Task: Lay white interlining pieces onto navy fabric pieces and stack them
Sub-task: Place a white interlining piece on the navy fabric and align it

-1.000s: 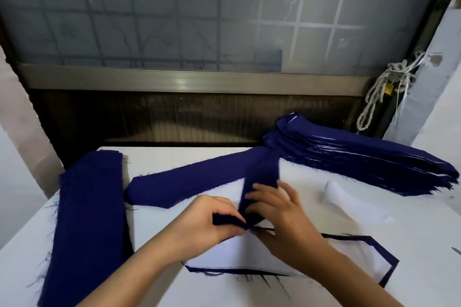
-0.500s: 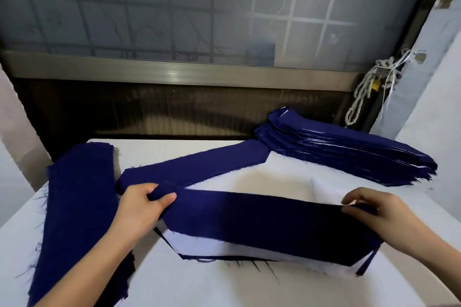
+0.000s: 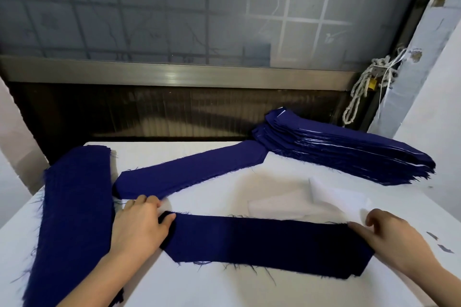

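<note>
Navy strip (image 3: pixel 269 242) lay flat on the white table (image 3: pixel 224 286), stretched between the two hands with its long edge crosswise. Left hand (image 3: pixel 139 227) rested palm down at the strip's left end: thumb pressed on the cloth, fingers (image 3: pixel 147 203) straight and close together, tips on the table just past the strip's far corner. Right hand (image 3: pixel 391 237) sat on the strip's right end, thumb laid along the far edge, the other fingers loosely bent just beyond it; whether they pinched the edge could not be told. White interlining pieces (image 3: pixel 339 197) lay just beyond the right fingertips, one corner lifted. A second navy strip (image 3: pixel 189 174) ran diagonally just beyond the left fingertips. Outside the left hand, touching the wrist, lay a long navy pile (image 3: pixel 74 202). Well beyond the right fingers sat a tall layered stack (image 3: pixel 349 154), white edges showing between navy ones. A knotted rope (image 3: pixel 361 90) hung behind it by the window frame.
</note>
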Action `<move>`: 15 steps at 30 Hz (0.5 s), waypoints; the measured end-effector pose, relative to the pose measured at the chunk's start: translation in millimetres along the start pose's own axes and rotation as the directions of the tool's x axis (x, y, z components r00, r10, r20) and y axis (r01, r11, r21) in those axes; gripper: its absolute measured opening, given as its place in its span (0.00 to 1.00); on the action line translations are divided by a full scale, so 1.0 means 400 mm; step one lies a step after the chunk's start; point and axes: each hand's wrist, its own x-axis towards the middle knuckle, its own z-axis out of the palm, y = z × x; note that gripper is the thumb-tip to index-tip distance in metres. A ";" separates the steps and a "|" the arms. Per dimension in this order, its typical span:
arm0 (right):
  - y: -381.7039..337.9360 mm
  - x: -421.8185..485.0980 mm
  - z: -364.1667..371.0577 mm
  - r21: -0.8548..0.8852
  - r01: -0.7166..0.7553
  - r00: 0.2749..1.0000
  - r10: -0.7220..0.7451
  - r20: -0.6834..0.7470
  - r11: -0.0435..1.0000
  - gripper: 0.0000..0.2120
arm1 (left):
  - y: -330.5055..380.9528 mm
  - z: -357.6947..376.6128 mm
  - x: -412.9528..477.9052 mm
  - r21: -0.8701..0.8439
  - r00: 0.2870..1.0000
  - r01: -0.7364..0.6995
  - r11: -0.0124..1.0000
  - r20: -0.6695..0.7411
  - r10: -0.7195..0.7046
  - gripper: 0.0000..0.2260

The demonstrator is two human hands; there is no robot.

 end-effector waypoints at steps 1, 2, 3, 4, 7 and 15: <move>0.006 -0.001 -0.001 -0.017 -0.029 1.000 0.029 -0.002 0.999 0.21 | 0.001 -0.004 0.000 0.022 0.999 0.015 1.000 0.032 -0.016 0.20; 0.009 -0.001 0.000 -0.013 -0.042 0.999 0.042 0.009 0.999 0.23 | 0.003 -0.009 -0.001 0.028 0.997 0.025 0.999 0.070 -0.027 0.21; 0.008 -0.001 0.001 0.002 -0.041 0.999 0.041 0.032 0.999 0.25 | 0.006 -0.013 -0.001 0.030 0.994 0.023 0.999 0.107 -0.026 0.21; 0.004 -0.003 0.002 0.018 -0.033 0.997 0.032 0.066 0.999 0.26 | 0.013 -0.019 0.000 0.029 0.989 0.019 0.999 0.148 -0.023 0.21; -0.026 -0.011 0.009 0.122 -0.019 0.984 -0.003 0.178 0.992 0.23 | 0.027 -0.034 0.001 -0.016 0.955 0.059 0.998 0.291 -0.052 0.23; -0.100 -0.042 -0.023 0.595 -0.168 0.958 -0.012 0.286 0.786 0.05 | -0.010 -0.072 0.013 -0.443 0.929 0.205 0.873 0.369 -0.031 0.05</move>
